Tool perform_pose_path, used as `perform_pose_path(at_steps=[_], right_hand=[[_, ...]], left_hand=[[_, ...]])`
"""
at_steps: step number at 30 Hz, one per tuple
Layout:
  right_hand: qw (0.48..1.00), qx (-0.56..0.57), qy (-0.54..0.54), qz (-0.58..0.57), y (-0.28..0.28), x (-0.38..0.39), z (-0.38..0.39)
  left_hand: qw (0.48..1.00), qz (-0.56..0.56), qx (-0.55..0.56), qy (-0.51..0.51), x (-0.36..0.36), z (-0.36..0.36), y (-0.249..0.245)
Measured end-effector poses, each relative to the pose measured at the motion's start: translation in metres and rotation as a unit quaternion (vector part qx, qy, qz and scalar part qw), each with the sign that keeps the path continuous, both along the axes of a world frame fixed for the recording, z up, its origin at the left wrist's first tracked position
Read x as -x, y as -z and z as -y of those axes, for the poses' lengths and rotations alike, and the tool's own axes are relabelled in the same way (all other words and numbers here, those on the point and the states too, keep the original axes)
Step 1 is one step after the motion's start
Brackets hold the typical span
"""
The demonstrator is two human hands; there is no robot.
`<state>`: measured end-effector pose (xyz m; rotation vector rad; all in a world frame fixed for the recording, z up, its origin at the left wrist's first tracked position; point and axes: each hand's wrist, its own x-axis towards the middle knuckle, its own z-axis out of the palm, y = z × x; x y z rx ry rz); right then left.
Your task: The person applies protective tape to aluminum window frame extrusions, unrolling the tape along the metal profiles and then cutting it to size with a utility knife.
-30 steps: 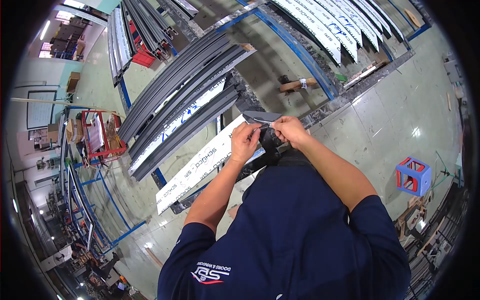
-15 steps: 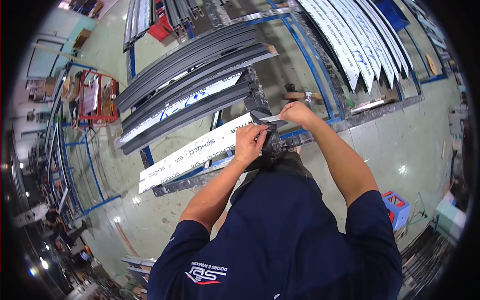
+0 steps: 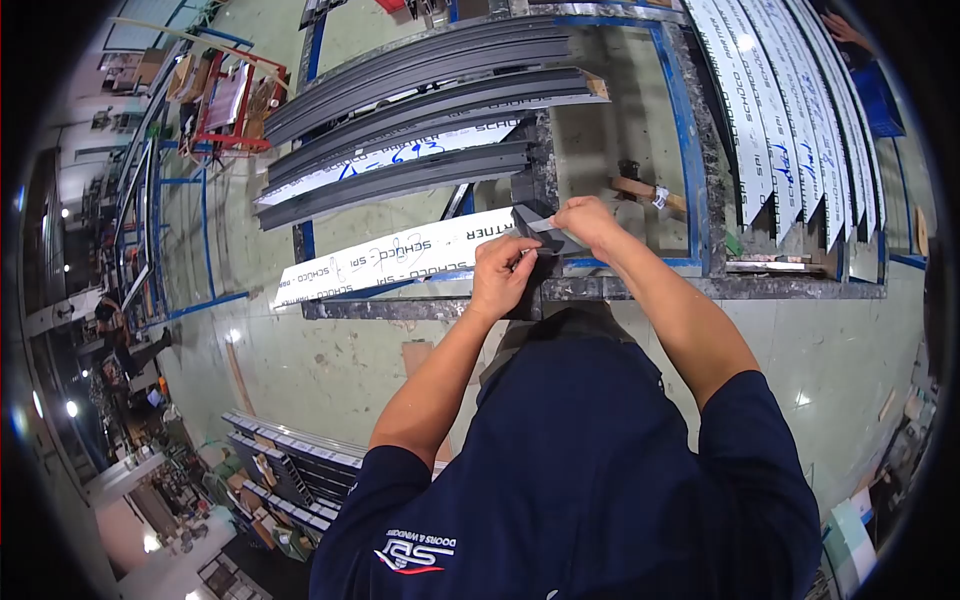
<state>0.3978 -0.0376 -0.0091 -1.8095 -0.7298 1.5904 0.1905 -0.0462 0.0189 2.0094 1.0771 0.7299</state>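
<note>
A dark aluminium profile (image 3: pixel 385 258), covered in white printed protective film, lies along the near edge of the rack, its dark mitred end to the right. My left hand (image 3: pixel 503 272) is closed at that end, thumb and fingers pinched on the profile's near edge. Just right of it, my right hand (image 3: pixel 588 222) is closed in a pinch on a narrow white strip of film (image 3: pixel 541 226), which spans the dark end of the profile. The exact contact under the left fingertips is hidden.
More dark profiles (image 3: pixel 400 185) lie behind on the blue-framed rack (image 3: pixel 690 130). Several film-covered profiles (image 3: pixel 790 130) with pointed ends stand at the right, a person's hand (image 3: pixel 848 32) beyond. A wooden block (image 3: pixel 645 190) sits right of my hands. A red trolley (image 3: pixel 235 100) stands far left.
The camera view has turned, so the rack and profiles appear shifted and more level. Both hands stay at the profile's end, still pinching, with only slight movement.
</note>
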Motion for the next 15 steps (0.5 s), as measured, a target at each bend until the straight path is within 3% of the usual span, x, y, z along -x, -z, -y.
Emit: perform_pose_path(at_steps=[8, 15], right_hand=[[0.995, -0.028, 0.063, -0.078, 0.004, 0.004, -0.007], [0.996, -0.033, 0.064, -0.055, 0.013, 0.005, -0.018]], left_hand=[[0.997, 0.013, 0.077, -0.015, -0.005, -0.001, -0.009], [0.994, 0.045, 0.097, -0.007, -0.006, -0.004, -0.011]])
